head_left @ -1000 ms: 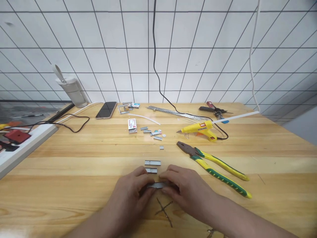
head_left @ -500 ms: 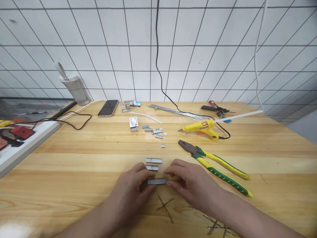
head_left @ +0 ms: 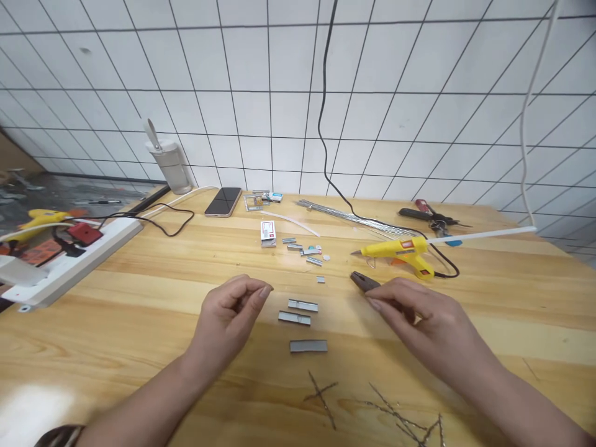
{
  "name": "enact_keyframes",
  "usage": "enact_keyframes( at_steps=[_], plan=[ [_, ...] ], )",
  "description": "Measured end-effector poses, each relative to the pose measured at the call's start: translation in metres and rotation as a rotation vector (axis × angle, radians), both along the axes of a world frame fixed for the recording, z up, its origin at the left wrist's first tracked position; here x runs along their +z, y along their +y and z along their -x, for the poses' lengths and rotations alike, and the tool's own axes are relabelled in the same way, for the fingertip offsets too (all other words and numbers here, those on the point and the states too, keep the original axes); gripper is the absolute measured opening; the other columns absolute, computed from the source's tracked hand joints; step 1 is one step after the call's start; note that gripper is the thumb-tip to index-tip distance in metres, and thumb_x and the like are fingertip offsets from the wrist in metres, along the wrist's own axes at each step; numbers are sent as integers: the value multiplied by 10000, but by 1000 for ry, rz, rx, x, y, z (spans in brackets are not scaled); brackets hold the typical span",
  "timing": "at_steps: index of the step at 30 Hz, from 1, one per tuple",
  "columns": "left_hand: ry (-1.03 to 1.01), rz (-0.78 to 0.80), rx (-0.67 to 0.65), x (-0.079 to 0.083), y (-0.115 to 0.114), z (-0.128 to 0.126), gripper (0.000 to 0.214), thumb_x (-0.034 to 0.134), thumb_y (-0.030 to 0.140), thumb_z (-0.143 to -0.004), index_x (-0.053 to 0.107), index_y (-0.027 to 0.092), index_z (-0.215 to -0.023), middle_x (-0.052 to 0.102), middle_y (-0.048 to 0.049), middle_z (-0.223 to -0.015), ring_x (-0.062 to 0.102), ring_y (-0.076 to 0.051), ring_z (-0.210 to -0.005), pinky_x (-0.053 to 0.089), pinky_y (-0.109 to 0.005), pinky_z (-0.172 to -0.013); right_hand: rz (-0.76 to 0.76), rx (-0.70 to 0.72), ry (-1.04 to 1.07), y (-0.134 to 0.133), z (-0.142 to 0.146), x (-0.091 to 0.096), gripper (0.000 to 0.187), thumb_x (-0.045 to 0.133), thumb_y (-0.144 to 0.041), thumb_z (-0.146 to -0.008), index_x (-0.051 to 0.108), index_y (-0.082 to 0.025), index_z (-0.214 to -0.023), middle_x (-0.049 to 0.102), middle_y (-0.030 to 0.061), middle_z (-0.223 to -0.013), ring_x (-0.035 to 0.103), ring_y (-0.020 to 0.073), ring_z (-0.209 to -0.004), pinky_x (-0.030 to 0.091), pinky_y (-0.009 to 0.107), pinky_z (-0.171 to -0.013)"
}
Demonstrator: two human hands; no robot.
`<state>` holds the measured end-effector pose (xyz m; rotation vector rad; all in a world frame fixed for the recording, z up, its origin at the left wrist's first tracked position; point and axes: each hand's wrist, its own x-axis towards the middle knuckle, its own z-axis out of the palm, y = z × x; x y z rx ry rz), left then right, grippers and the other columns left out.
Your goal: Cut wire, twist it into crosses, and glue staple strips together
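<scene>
Grey staple strip (head_left: 308, 346) lies untouched between left hand (head_left: 230, 310) — loosely curled, empty — and right hand (head_left: 419, 316), fingers flat over pliers (head_left: 364, 282).

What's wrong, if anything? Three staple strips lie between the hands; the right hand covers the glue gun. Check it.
The head view shows the right hand over the pliers, not the glue gun, which lies beyond it. Three staple strips do lie between it and the left hand.

Yellow glue gun (head_left: 400, 251); silver staple strips (head_left: 308, 346); black-gridded white wall (head_left: 261, 112).
</scene>
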<state>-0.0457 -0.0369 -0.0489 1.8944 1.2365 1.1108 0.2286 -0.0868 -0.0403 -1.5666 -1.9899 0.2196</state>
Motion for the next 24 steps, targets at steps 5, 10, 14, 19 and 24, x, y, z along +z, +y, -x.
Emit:
enact_keyframes(
  at_steps=[5,10,14,19,24],
  plan=[
    [62,-44,-31,-2,0,-1,214,514,296,-848,619,168,-711,490,20,-582,439,-105,-538,359,-213,-502,37,-80,-55,3,-20,4,153,495,-306,-850,634,-246,-834,640,23,-768,585,171,-652,456,279,-561],
    [237,-34,-184,0,11,6,119,566,252,-799,652,174,-819,483,31,-623,388,-85,-500,345,-205,-489,135,50,-77,-2,-1,-4,128,499,-256,-849,617,-226,-809,638,22,-774,587,152,-658,459,265,-588],
    [378,54,-318,5,14,12,74,585,217,-765,651,182,-762,508,23,-661,463,-97,-572,373,-199,-530,256,140,-113,-9,26,-9,38,574,-212,-803,611,-213,-794,628,16,-764,592,167,-718,452,268,-624],
    [412,97,-448,2,1,5,146,640,192,-708,653,200,-853,527,25,-727,490,-101,-623,381,-197,-563,332,142,-110,-12,42,-14,99,598,-182,-778,621,-207,-870,624,20,-805,584,171,-728,438,261,-616],
    [475,87,-494,-8,-9,-3,212,644,186,-688,652,204,-899,558,12,-774,493,-111,-635,360,-207,-557,321,174,-86,-11,49,-24,131,579,-153,-785,637,-229,-876,620,11,-799,582,163,-713,424,244,-597]
  ],
)
